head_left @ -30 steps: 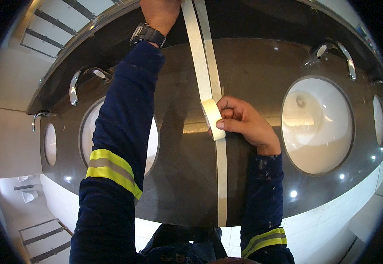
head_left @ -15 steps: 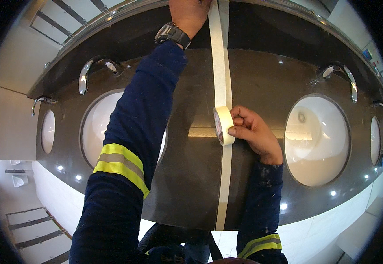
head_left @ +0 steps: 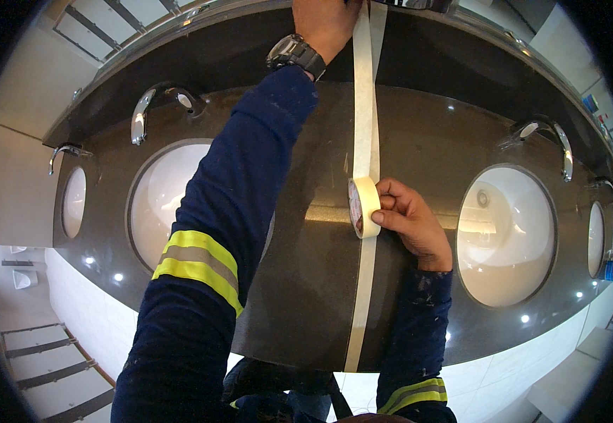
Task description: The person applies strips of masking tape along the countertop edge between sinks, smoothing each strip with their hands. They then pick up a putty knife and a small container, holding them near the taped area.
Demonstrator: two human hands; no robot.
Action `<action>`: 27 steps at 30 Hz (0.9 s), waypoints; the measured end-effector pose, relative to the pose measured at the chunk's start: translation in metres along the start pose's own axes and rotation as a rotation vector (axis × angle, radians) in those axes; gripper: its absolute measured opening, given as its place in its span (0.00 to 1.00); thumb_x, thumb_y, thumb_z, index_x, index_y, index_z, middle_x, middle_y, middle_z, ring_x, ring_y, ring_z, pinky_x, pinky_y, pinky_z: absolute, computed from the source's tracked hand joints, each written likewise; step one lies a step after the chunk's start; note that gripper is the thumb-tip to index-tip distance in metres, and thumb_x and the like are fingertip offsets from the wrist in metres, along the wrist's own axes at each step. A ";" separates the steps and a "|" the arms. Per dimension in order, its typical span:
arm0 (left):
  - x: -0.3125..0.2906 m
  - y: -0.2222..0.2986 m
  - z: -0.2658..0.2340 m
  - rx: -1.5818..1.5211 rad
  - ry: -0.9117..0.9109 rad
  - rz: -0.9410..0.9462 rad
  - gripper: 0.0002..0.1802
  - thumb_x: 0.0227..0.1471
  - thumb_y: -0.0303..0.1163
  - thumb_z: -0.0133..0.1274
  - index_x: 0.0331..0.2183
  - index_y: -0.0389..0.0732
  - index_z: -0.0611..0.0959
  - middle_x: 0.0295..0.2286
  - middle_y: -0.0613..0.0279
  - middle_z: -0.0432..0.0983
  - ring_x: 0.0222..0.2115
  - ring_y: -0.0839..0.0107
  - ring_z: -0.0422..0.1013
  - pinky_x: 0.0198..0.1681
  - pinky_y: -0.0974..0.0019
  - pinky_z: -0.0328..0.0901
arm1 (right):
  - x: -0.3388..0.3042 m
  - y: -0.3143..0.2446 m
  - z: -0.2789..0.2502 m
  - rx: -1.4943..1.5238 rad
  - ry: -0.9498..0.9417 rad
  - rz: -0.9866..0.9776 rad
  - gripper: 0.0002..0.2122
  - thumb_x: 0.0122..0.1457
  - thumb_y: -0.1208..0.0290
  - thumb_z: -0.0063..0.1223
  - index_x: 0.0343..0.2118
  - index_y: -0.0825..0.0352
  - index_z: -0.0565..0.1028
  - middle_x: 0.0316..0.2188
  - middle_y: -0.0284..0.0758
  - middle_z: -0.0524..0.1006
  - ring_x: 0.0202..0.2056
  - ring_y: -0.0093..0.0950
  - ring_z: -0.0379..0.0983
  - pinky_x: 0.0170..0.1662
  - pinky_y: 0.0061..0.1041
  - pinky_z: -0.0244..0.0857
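My right hand (head_left: 412, 222) pinches the cream roll of masking tape (head_left: 363, 206) at mid dark stone bench (head_left: 306, 282). My left hand (head_left: 327, 25) presses the strip's far end (head_left: 364, 92) down at the back edge. The strip's long axis runs straight from back to front, toward me.

Right hand (head_left: 408, 222) with tape roll (head_left: 363, 206) drawn slightly nearer front edge of counter (head_left: 426, 141); free tape strip (head_left: 365, 106) longer; left hand (head_left: 327, 25) apparently unmoved at top.
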State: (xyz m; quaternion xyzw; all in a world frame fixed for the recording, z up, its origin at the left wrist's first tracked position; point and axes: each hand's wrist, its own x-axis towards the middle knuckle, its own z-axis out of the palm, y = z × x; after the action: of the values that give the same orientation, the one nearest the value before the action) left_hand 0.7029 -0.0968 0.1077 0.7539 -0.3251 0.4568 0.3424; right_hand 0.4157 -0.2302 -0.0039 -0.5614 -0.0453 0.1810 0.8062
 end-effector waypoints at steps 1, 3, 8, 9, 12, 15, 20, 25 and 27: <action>-0.001 0.002 0.002 0.009 0.006 -0.012 0.06 0.47 0.23 0.60 0.28 0.38 0.78 0.27 0.50 0.76 0.34 0.46 0.70 0.38 0.49 0.65 | -0.001 0.000 -0.001 -0.010 0.001 -0.002 0.11 0.62 0.75 0.61 0.45 0.64 0.73 0.35 0.29 0.83 0.35 0.15 0.75 0.43 0.17 0.66; 0.000 0.003 0.004 0.030 0.005 -0.038 0.06 0.47 0.24 0.60 0.28 0.38 0.78 0.28 0.49 0.75 0.34 0.46 0.70 0.38 0.49 0.65 | -0.002 -0.003 0.002 -0.015 0.013 -0.001 0.11 0.62 0.74 0.61 0.45 0.64 0.74 0.36 0.29 0.83 0.36 0.15 0.76 0.44 0.17 0.66; 0.005 0.003 0.001 0.083 0.015 -0.044 0.06 0.47 0.23 0.60 0.28 0.38 0.77 0.27 0.48 0.75 0.33 0.44 0.71 0.38 0.47 0.65 | 0.003 0.001 0.002 0.012 -0.022 -0.016 0.11 0.62 0.73 0.61 0.45 0.64 0.73 0.37 0.30 0.84 0.37 0.15 0.77 0.45 0.18 0.67; 0.006 0.005 0.003 0.085 0.027 -0.052 0.06 0.47 0.23 0.60 0.27 0.37 0.77 0.27 0.47 0.76 0.33 0.43 0.71 0.38 0.46 0.65 | 0.002 -0.001 0.002 0.013 -0.018 -0.012 0.11 0.62 0.73 0.61 0.45 0.65 0.73 0.37 0.31 0.84 0.37 0.15 0.77 0.45 0.18 0.67; 0.005 0.009 0.005 0.099 0.037 -0.070 0.06 0.48 0.23 0.58 0.28 0.37 0.77 0.28 0.45 0.76 0.34 0.40 0.71 0.38 0.44 0.66 | 0.001 0.000 0.001 0.003 -0.015 -0.006 0.11 0.62 0.73 0.61 0.45 0.64 0.73 0.36 0.30 0.83 0.37 0.15 0.77 0.44 0.17 0.66; 0.008 0.014 0.004 0.112 0.028 -0.159 0.07 0.48 0.23 0.58 0.31 0.37 0.76 0.29 0.43 0.77 0.35 0.39 0.73 0.38 0.43 0.67 | 0.001 0.000 0.003 0.002 -0.012 -0.004 0.11 0.62 0.73 0.61 0.45 0.64 0.73 0.36 0.29 0.83 0.36 0.15 0.76 0.43 0.17 0.66; 0.012 0.014 0.001 0.137 0.018 -0.133 0.09 0.48 0.23 0.58 0.33 0.37 0.75 0.28 0.42 0.76 0.35 0.39 0.73 0.37 0.42 0.67 | 0.002 0.002 0.000 -0.011 -0.020 -0.011 0.12 0.62 0.72 0.61 0.45 0.65 0.73 0.36 0.30 0.83 0.37 0.16 0.77 0.44 0.18 0.66; 0.003 0.016 -0.003 0.101 0.029 -0.019 0.09 0.48 0.22 0.57 0.32 0.37 0.74 0.31 0.47 0.75 0.36 0.41 0.71 0.40 0.45 0.66 | 0.002 0.004 -0.001 -0.001 -0.053 0.001 0.13 0.61 0.70 0.62 0.46 0.66 0.72 0.38 0.35 0.84 0.39 0.19 0.80 0.48 0.20 0.68; -0.007 0.021 -0.008 0.058 -0.004 -0.030 0.08 0.48 0.21 0.56 0.34 0.36 0.76 0.33 0.48 0.73 0.37 0.43 0.69 0.42 0.47 0.65 | -0.002 0.006 0.001 0.024 -0.035 -0.007 0.11 0.62 0.72 0.61 0.45 0.65 0.73 0.34 0.30 0.83 0.35 0.15 0.76 0.43 0.17 0.65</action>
State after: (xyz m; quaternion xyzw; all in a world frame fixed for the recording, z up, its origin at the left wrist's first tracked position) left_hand 0.6798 -0.1003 0.1093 0.7693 -0.3012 0.4592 0.3266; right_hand 0.4126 -0.2279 -0.0084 -0.5481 -0.0594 0.1885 0.8127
